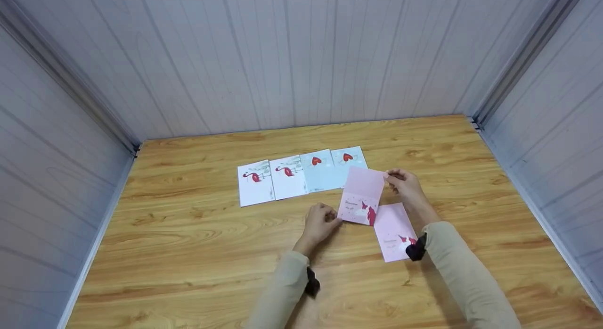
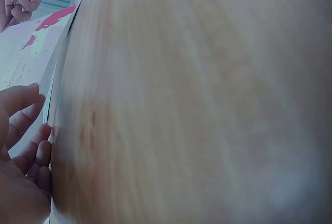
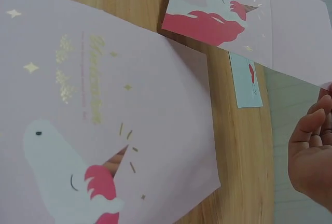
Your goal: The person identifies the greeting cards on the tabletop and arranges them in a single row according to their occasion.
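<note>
My right hand [image 1: 406, 190] pinches the upper right corner of a pink unicorn card [image 1: 360, 194], which is tilted up from the table. At the card's lower left corner is my left hand [image 1: 320, 223], its thumb and fingers bent around the edge there. In the left wrist view, that hand's fingers [image 2: 23, 117] are right at the card's edge. A second pink unicorn card [image 1: 393, 232] lies below my right forearm, partly under the first card. The right wrist view shows this lying card [image 3: 171, 110] close up.
Behind the hands, two white flamingo cards [image 1: 254, 187] and two pale blue heart cards [image 1: 320, 171] lie in a row on the wooden table [image 1: 188, 253]. The raised pink card overlaps the rightmost blue one. Panel walls [image 1: 306, 60] enclose the table's back and sides.
</note>
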The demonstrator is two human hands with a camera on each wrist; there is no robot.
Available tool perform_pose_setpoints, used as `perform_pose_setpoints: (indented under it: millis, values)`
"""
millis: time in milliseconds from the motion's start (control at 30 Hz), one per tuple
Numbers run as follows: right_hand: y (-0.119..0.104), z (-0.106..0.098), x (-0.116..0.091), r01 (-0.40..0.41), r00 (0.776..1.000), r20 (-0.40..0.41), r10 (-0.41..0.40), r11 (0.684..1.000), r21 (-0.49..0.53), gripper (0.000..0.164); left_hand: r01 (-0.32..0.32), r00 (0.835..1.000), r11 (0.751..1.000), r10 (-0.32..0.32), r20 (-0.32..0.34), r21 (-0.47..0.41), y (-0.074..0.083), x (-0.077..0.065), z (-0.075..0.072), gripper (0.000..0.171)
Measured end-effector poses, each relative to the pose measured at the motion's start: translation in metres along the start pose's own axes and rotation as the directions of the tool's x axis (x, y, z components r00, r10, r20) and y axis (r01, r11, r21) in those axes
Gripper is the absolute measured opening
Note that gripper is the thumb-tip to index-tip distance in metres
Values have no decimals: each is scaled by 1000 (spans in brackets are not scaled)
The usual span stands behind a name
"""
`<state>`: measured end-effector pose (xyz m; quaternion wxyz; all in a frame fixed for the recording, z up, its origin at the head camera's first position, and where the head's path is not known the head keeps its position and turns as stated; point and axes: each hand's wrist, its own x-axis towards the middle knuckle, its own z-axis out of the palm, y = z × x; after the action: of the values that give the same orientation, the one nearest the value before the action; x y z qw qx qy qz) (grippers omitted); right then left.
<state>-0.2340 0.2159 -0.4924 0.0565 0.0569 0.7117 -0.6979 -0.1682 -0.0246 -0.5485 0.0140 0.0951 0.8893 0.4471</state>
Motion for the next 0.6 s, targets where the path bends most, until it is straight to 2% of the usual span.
perform_pose_setpoints:
  millis: [333, 600]
  values:
    - [-1, -5, 0, 12, 1000, -13, -12, 1000, -9, 5, -23, 1000, 1000, 23, 20, -2, 7, 0, -2, 8]
    - [6, -1, -3, 20, 1000, -2, -20, 1000, 16, 8, -11, 1000, 986, 11, 1, -165, 13, 2, 1, 10]
